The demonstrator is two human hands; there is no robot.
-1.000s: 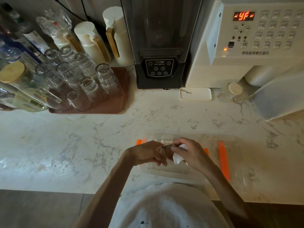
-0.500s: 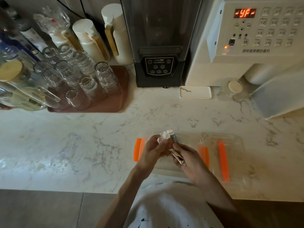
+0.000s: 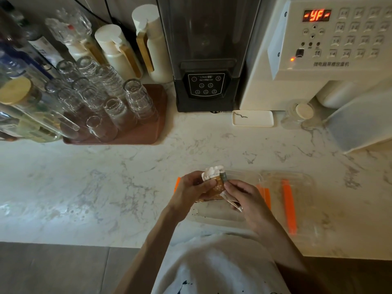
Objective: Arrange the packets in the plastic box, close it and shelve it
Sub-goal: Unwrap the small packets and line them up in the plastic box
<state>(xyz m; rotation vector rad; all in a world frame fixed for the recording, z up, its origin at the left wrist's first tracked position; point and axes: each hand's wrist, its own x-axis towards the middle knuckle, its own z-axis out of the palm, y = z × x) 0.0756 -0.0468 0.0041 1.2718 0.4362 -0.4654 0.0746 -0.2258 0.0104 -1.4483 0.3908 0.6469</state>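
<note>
In the head view we see the left hand (image 3: 191, 192) and the right hand (image 3: 247, 200) close together, just above the near edge of the marble tabletop (image 3: 106, 187). Both are closed on a small bundle of packets (image 3: 214, 182). The left hand grips the bundle from the side, with its thumb across the brown, dotted face. The right hand's fingers curl round the bundle's right edge and pinch a thin clear packet (image 3: 232, 202) that trails toward the body.

The bundle is held over the clear plastic box (image 3: 244, 177), which lies open on the tabletop directly under the hands. We cannot tell whether the packets touch the box. What we can see of its floor looks bare apart from a dark speck or two, though the hands hide much of it.

The lid (image 3: 302, 187) lies flat just beside the box on the right, its orange clip (image 3: 288, 205) facing up, so the box is not closed.

We judge the task to be early in its first step: the packets are gathered in the hands and are not yet laid in. Setting them in order, fitting the lid, snapping the orange clips and carrying the box to a shelf all remain. No shelf shows in this view.
</note>
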